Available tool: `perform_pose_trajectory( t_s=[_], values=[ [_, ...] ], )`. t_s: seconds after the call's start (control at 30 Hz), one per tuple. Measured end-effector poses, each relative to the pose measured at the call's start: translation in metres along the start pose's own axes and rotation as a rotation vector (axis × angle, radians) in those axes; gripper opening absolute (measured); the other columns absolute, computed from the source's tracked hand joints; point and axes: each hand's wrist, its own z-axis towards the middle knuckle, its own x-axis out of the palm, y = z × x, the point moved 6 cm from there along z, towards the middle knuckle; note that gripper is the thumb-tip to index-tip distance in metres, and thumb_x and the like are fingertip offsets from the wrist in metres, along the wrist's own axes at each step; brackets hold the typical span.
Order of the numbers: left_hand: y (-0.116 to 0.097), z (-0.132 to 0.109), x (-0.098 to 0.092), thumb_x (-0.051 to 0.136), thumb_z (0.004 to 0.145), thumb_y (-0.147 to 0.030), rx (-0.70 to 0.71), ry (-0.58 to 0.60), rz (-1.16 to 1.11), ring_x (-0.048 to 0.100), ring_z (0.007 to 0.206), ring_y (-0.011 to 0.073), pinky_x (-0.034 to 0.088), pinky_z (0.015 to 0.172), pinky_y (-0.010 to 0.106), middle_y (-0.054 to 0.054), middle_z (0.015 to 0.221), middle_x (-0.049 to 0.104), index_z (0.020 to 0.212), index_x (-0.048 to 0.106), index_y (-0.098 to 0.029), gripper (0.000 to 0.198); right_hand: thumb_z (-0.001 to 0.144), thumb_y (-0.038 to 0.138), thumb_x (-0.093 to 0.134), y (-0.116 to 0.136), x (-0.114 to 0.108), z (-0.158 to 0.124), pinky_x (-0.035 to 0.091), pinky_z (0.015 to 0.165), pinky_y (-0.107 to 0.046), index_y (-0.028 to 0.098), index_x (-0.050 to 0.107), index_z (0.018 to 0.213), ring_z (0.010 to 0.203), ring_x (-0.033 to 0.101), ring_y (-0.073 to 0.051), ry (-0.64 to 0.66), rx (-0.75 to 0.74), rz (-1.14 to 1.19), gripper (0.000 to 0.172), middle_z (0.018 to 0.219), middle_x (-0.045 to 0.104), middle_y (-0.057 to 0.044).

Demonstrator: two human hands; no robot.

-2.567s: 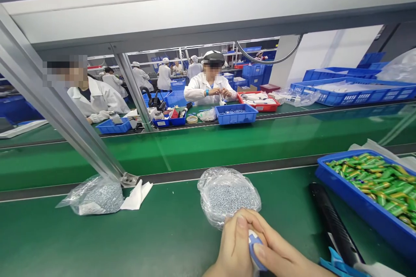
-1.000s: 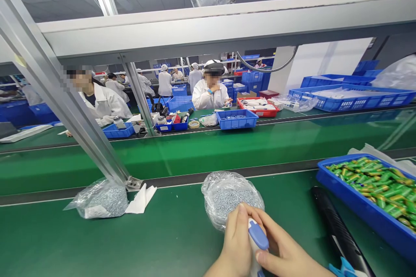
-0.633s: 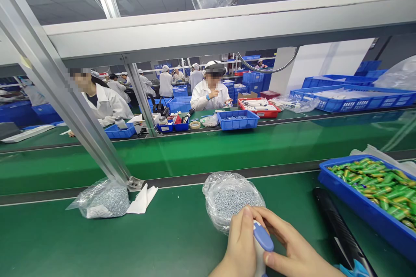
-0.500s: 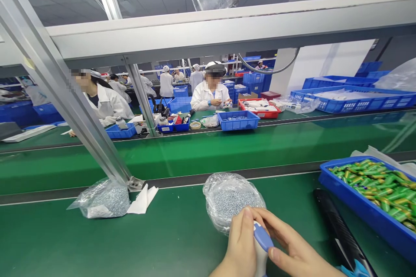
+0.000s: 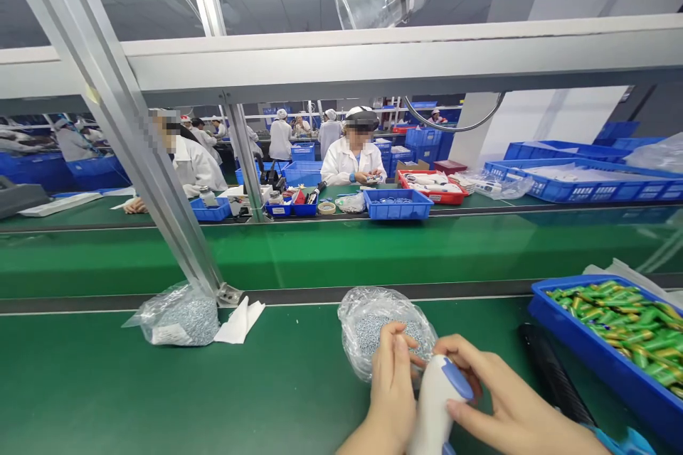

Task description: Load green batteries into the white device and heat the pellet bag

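Observation:
A white handheld device (image 5: 433, 405) with a blue button stands tilted in front of me. My right hand (image 5: 499, 391) grips its upper end, thumb on the near side and fingers curled behind the head. Just left of it, my left hand (image 5: 388, 387) has its thumb and fingers raised and loosely bent, apart from the device's head. Its palm side is close to the lower body; contact there cannot be made out. Behind the fingers lies an opened clear plastic bag (image 5: 352, 359) of small silvery metal parts, likely screws, partly covered by the left hand.
A blue bin (image 5: 602, 362) of green-and-gold wrapped cells stands right, beside a black tool (image 5: 555, 377). A second bag of metal parts (image 5: 186, 320) and white paper (image 5: 240, 320) lie left, by a metal post (image 5: 144, 149). Co-workers (image 5: 353, 153) sit beyond the green divider (image 5: 341, 249).
My hands have parted somewhat, and the device has shifted right, away from the left thumb, exposing more of its white body. The camera view has also tilted and shifted slightly.

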Motion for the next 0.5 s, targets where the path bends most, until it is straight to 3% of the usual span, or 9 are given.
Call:
perform_pose_trajectory(
  t_s=[0.07,0.13,0.2,0.27,0.37,0.5],
  values=[
    [0.001,0.011,-0.009,0.028,0.093,-0.043,0.090,-0.043,0.200,0.054,0.077,0.0192,0.041,0.069,0.030,0.005,0.083,0.056,0.088,0.052,-0.018,0.034,0.071,0.036,0.065,-0.024,-0.014,0.012,0.048,0.054,-0.024,0.023,0.058,0.097,0.061,0.057,-0.015,-0.089,0.134,0.170,0.030,0.074,0.062,0.001],
    [0.002,0.021,-0.016,0.031,0.091,-0.036,0.141,-0.074,0.333,0.051,0.073,0.0195,0.039,0.066,0.031,0.005,0.075,0.053,0.074,0.050,-0.018,0.031,0.068,0.042,0.066,-0.054,-0.034,0.027,0.046,0.051,-0.025,0.022,0.053,0.095,0.058,0.056,-0.016,-0.271,0.260,0.311,0.037,0.068,0.060,0.002],
    [0.002,0.027,-0.022,0.031,0.090,-0.031,0.162,-0.093,0.360,0.051,0.071,0.0198,0.038,0.064,0.031,0.005,0.073,0.053,0.072,0.050,-0.018,0.029,0.068,0.051,0.062,-0.081,-0.053,0.040,0.044,0.049,-0.026,0.021,0.047,0.097,0.056,0.057,-0.018,-0.434,0.347,0.355,0.045,0.062,0.058,0.002],
    [0.001,0.029,-0.024,0.033,0.088,-0.026,0.200,-0.076,0.431,0.052,0.075,0.0214,0.039,0.068,0.033,0.006,0.076,0.056,0.074,0.053,-0.017,0.026,0.071,0.056,0.056,-0.097,-0.063,0.050,0.045,0.049,-0.028,0.019,0.042,0.104,0.062,0.062,-0.021,-0.500,0.391,0.349,0.051,0.069,0.062,-0.002],
    [0.006,0.027,-0.022,0.036,0.084,-0.017,0.246,-0.018,0.676,0.054,0.086,0.0246,0.039,0.077,0.037,0.008,0.087,0.061,0.085,0.060,-0.017,0.024,0.067,0.053,0.058,-0.102,-0.056,0.049,0.050,0.053,-0.030,0.018,0.046,0.106,0.075,0.067,-0.025,-0.427,0.421,0.360,0.053,0.088,0.068,-0.011],
    [0.011,0.025,-0.023,0.043,0.080,-0.013,0.181,-0.026,0.905,0.051,0.101,0.0276,0.038,0.086,0.041,0.009,0.106,0.060,0.107,0.061,-0.018,0.034,0.059,0.046,0.065,-0.084,-0.035,0.029,0.055,0.068,-0.034,0.018,0.063,0.088,0.079,0.068,-0.027,-0.226,0.410,0.334,0.040,0.082,0.071,-0.010]
  ],
)
